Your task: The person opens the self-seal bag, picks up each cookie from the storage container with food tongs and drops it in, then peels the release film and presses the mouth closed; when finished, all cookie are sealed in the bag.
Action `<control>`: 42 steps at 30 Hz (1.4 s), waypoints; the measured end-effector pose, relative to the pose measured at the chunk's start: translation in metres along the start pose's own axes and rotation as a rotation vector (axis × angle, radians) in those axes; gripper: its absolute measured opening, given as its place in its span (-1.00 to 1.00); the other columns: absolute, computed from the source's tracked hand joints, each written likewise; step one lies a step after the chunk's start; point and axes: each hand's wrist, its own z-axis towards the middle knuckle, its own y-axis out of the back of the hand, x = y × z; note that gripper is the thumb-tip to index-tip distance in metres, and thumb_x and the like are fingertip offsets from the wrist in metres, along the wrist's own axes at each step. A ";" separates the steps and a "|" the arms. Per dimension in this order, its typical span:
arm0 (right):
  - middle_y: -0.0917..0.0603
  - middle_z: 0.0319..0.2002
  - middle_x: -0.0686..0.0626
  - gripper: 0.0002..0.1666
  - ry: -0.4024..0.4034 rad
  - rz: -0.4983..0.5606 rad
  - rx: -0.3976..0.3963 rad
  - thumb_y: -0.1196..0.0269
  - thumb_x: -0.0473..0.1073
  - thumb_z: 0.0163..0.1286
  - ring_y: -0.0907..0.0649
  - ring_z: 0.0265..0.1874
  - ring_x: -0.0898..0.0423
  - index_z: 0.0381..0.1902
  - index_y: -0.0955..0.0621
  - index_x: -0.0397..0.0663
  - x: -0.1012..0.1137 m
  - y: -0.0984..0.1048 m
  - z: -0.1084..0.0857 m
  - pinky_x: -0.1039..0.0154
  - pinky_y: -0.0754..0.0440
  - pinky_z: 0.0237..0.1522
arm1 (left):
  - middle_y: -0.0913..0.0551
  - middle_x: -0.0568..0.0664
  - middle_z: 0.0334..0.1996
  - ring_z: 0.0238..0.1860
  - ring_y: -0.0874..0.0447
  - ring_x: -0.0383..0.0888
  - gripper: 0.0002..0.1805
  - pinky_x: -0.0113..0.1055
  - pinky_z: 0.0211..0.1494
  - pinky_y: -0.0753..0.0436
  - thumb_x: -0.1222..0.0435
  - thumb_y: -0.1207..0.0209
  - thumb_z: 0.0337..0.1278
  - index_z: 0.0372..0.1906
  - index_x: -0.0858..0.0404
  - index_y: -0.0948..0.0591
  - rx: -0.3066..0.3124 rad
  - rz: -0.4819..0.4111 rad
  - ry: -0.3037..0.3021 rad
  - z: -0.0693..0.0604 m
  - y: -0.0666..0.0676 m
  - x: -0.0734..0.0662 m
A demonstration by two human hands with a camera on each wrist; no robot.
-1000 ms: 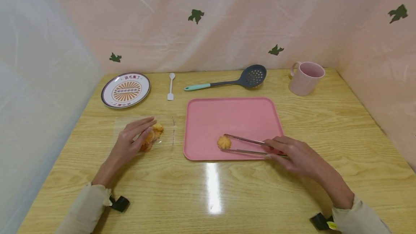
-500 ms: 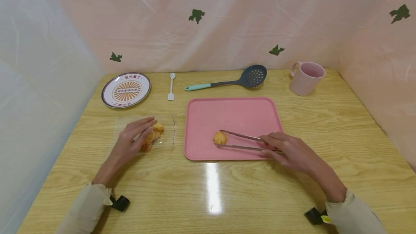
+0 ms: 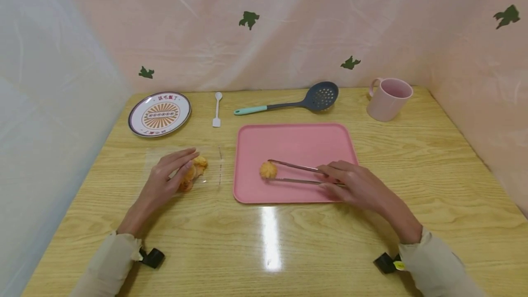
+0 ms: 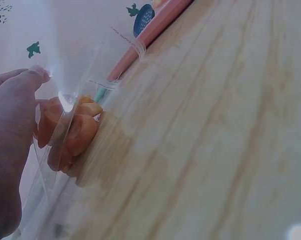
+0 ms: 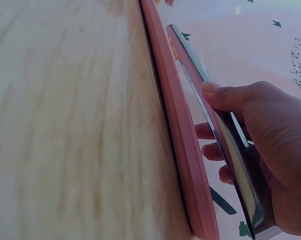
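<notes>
While the right hand (image 3: 352,184) grips tongs (image 3: 300,181) around a cookie (image 3: 268,170), apparently for bagging, the uncurled left hand (image 3: 167,175) should next steady the bag (image 3: 212,172).

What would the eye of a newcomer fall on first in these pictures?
Probably the rectangular pink tray near the middle of the wood-grained table. Next, the round golden cookie between the silvery metal tongs in the right hand, then the pink cylindrical mug standing at the back right.
</notes>
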 end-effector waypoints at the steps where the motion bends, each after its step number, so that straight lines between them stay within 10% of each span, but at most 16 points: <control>1: -0.75 -0.12 -0.02 -0.57 0.003 0.003 0.000 -0.45 -0.26 0.32 -0.70 -0.19 0.11 0.15 -0.70 -0.17 0.000 -0.001 0.001 0.08 -0.71 -0.23 | -0.65 0.24 0.23 0.25 -0.57 0.22 -0.65 -0.40 0.44 -0.28 0.46 -0.19 0.45 0.25 0.32 -0.67 0.002 -0.002 0.004 0.000 0.000 0.000; 42: -0.75 -0.05 -0.04 -0.58 0.086 0.049 0.043 -0.36 -0.13 0.47 -0.70 -0.01 0.01 0.22 -0.68 -0.16 0.019 -0.034 0.081 0.00 -0.68 0.04 | -0.64 0.25 0.23 0.22 -0.58 0.29 -0.62 -0.44 0.45 -0.25 0.55 -0.20 0.37 0.23 0.39 -0.66 -0.019 -0.020 -0.039 0.002 -0.002 0.000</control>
